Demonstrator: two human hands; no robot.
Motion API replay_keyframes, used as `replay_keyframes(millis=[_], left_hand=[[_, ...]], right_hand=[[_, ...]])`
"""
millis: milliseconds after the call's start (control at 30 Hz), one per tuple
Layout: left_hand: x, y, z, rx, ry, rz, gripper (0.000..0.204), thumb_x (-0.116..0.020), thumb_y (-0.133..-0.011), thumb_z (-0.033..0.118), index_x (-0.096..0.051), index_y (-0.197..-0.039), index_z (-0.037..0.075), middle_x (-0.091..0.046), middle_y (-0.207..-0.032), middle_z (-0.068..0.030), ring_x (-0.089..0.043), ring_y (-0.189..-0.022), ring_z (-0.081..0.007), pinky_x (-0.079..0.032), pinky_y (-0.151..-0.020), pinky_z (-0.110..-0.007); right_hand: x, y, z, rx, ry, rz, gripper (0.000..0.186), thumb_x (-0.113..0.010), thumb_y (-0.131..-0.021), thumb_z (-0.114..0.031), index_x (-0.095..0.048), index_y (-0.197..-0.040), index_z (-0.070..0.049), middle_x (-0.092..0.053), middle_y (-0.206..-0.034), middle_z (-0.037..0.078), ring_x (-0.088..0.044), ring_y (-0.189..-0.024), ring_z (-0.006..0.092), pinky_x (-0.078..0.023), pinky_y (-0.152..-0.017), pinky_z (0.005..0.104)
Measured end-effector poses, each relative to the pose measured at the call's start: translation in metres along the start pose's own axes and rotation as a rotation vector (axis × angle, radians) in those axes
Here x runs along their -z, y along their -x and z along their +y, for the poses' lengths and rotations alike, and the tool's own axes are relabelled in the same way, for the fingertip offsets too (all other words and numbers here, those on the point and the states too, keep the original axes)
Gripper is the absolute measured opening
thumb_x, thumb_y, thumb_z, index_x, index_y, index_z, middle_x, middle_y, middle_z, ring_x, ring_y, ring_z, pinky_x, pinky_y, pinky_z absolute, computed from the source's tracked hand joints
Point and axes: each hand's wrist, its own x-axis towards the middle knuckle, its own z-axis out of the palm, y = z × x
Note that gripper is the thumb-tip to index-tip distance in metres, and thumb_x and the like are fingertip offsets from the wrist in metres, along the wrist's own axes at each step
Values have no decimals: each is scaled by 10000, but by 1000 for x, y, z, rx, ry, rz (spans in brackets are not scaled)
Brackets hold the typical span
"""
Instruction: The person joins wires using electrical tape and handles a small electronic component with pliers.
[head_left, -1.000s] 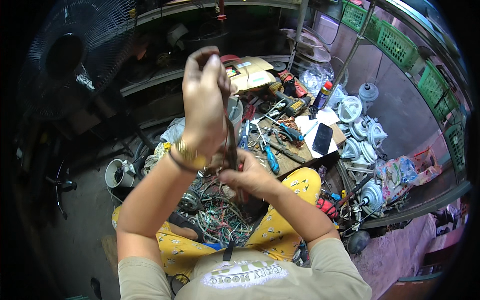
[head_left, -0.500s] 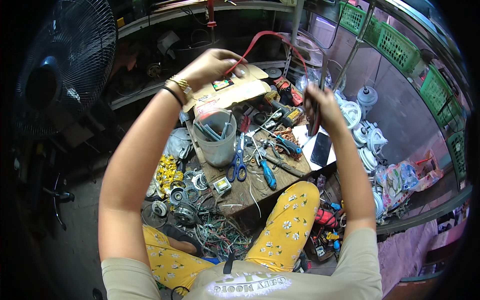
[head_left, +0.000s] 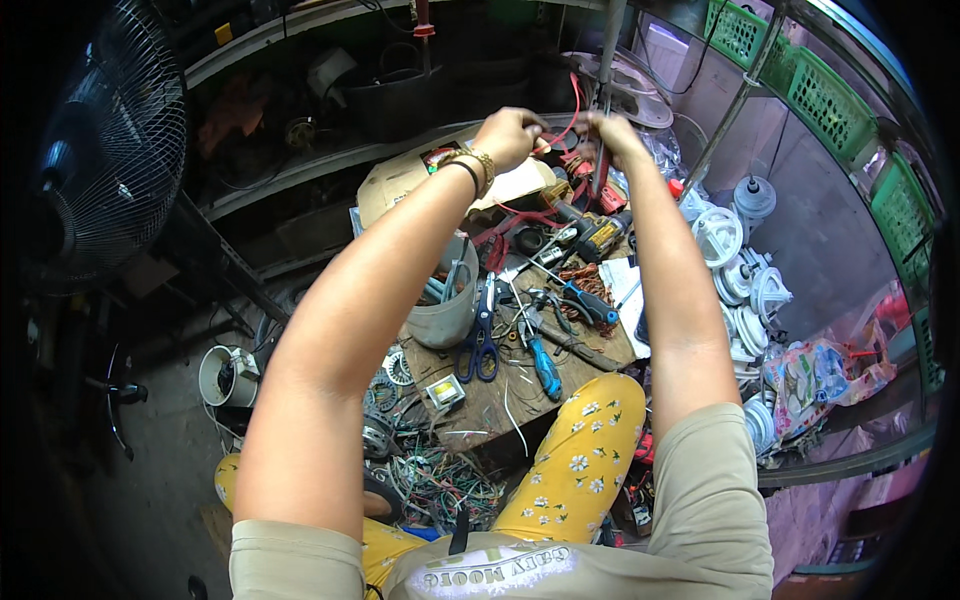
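Observation:
Both my arms reach over the far side of the cluttered workbench [head_left: 485, 415]. My left hand [head_left: 511, 138], with a gold-coloured band and a black band at its wrist, is closed on a thin red strip [head_left: 576, 95]. The strip loops up between the hands, and red lengths also hang below the left hand. Close beside it, my right hand [head_left: 618, 140] is closed round a long narrow tool [head_left: 601, 172], greyish above the fist and dark reddish below. Its exact kind is unclear. Below the hands lie a cardboard piece [head_left: 395, 190] and a yellow-black power drill [head_left: 600, 236].
Blue-handled scissors [head_left: 480, 345], a blue-handled screwdriver [head_left: 543, 365], and a translucent bucket [head_left: 440, 320] of grey pieces crowd the bench. White plastic parts [head_left: 718, 238] are piled at right. A fan [head_left: 105, 150] stands left; tangled wires [head_left: 455, 480] cover the floor below.
My hands have come closer together; the left moved right, the right moved up and slightly left. The red strip's wide arch has become a narrow loop. The view has shifted a little.

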Motion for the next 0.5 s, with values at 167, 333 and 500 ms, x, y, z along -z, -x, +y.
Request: replay_keyframes(millis=[167, 333, 500], left_hand=[[-26, -3, -39, 0, -548, 152, 284, -484, -823, 71, -631, -1061, 21, -641, -1000, -235, -614, -974, -375, -477, -873, -438], [9, 27, -47, -116, -534, 309, 324, -548, -815, 86, -602, -1128, 23, -605, -1061, -203, -572, -1020, -343, -446, -910, -393], [-5, 93, 3, -270, -505, 223, 226, -594, -794, 121, -637, -996, 31, -621, -926, -175, -603, -905, -336, -477, -805, -409]], right_hand=[[36, -3, 74, -217, 1097, 183, 297, -574, -765, -136, -653, -988, 43, -642, -1045, 240, -670, -791, 362, -532, -720, 465], [10, 19, 60, -233, 1285, -13, 405, -596, -768, -176, -612, -1134, -5, -588, -1188, 209, -575, -1103, 347, -467, -925, 398], [12, 59, 57, 72, 704, 184, 666, -628, -747, -303, -402, -1266, 46, -590, -1102, 276, -587, -1041, 350, -458, -879, 401]])
